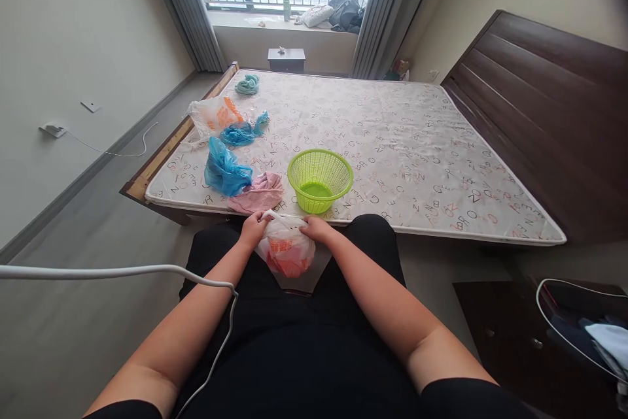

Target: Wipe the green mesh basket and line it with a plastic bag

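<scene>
Between my knees hangs a white plastic bag (pixel 287 246) with orange print and something reddish inside. My left hand (pixel 254 228) pinches its upper left edge, while my right hand (pixel 316 228) grips the upper right edge. Just beyond the bag, a green plastic basket (pixel 320 180) stands upright on the mattress; I see nothing in it. A pink cloth (pixel 260 193) lies to the left of the basket, touching a crumpled blue plastic bag (pixel 226 169). What exactly the white bag contains is hidden by its film.
Farther left on the mattress (pixel 392 144) lie another blue bag (pixel 238 134), a white-and-orange bag (pixel 213 113) and a teal cloth (pixel 247 84). A white cable (pixel 196 275) crosses over my left forearm. The dark headboard (pixel 540 105) is at right, a small nightstand (pixel 287 59) beyond.
</scene>
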The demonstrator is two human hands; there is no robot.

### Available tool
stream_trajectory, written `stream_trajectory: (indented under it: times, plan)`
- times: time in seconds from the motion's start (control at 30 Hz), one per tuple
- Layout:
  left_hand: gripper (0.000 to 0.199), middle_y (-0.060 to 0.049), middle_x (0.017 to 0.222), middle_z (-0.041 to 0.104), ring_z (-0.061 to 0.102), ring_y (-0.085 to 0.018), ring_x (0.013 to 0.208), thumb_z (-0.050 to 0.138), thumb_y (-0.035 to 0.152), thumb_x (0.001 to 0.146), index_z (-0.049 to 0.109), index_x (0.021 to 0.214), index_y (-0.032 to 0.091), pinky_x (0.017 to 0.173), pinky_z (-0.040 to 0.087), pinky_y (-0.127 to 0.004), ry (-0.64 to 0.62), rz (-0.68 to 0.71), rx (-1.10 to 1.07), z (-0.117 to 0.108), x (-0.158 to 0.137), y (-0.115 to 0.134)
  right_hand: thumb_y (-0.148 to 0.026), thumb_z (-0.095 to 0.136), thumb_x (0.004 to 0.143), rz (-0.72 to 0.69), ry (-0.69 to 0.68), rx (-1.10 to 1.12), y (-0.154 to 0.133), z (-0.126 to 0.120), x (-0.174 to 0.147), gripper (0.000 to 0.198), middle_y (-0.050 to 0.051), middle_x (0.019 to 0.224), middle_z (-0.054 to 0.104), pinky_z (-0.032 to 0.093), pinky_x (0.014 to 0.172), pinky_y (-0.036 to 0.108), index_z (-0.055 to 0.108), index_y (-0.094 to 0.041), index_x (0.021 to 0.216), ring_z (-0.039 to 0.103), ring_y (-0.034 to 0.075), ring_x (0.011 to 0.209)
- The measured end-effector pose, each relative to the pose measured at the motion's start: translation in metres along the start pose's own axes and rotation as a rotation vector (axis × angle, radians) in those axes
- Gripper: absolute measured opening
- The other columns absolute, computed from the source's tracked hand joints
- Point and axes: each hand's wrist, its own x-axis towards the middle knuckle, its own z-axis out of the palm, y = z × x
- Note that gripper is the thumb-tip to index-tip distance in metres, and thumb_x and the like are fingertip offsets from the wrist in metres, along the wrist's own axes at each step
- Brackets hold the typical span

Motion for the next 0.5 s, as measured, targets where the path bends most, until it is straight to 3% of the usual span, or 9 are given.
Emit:
stream_trajectory:
  times: [0.07, 0.17, 0.23, 0.37, 0.5]
  plan:
    - [0.041, -0.004, 0.071, 0.069, 0.057, -0.018, 0.063, 0.068, 0.058, 0.078, 0.073, 0.080, 0.017, 0.062, 0.042, -0.028, 0.019, -0.050, -0.055, -0.001, 0.001, 0.003, -0.019, 0.070, 0.083, -0.022, -0.005, 0.000, 0.000, 0.001, 0.000, 0.021, 0.012, 0.108, 0.076, 0.051, 0.086, 0.030, 0.073, -0.015, 0.104, 0.069, 0.025, 0.097]
    - [0.048, -0.004, 0.070, 0.069, 0.057, -0.018, 0.063, 0.073, 0.063, 0.073, 0.073, 0.080, 0.016, 0.061, 0.043, -0.028, -0.008, -0.078, -0.144, 0.002, 0.001, 0.008, -0.012, 0.068, 0.081, -0.095, 0.024, 0.053, -0.002, 0.002, -0.003, 0.052, 0.011, 0.127, 0.071, 0.050, 0.095, 0.028, 0.063, -0.016, 0.133, 0.067, 0.022, 0.111]
    - [0.050, -0.004, 0.071, 0.069, 0.057, -0.017, 0.063, 0.075, 0.064, 0.070, 0.073, 0.082, 0.015, 0.061, 0.043, -0.027, -0.042, -0.075, -0.186, 0.006, 0.001, 0.009, -0.016, 0.071, 0.083, -0.147, 0.044, 0.119, -0.004, 0.003, -0.006, 0.066, 0.011, 0.136, 0.067, 0.048, 0.102, 0.029, 0.052, -0.017, 0.147, 0.065, 0.022, 0.119]
    - [0.048, -0.004, 0.072, 0.070, 0.058, -0.017, 0.064, 0.074, 0.062, 0.072, 0.074, 0.082, 0.015, 0.061, 0.043, -0.027, -0.038, -0.042, -0.154, 0.010, 0.001, 0.008, -0.043, 0.068, 0.093, -0.154, -0.024, 0.183, -0.006, 0.002, -0.010, 0.051, 0.011, 0.130, 0.071, 0.049, 0.101, 0.034, 0.062, -0.020, 0.138, 0.068, 0.025, 0.114]
    - [0.047, -0.005, 0.076, 0.072, 0.059, -0.018, 0.068, 0.068, 0.061, 0.078, 0.075, 0.085, 0.015, 0.065, 0.043, -0.028, 0.011, -0.013, -0.086, 0.007, 0.002, 0.005, -0.039, 0.065, 0.096, -0.086, 0.038, 0.110, -0.004, 0.000, -0.005, 0.029, 0.010, 0.113, 0.076, 0.050, 0.094, 0.031, 0.075, -0.018, 0.114, 0.069, 0.024, 0.105]
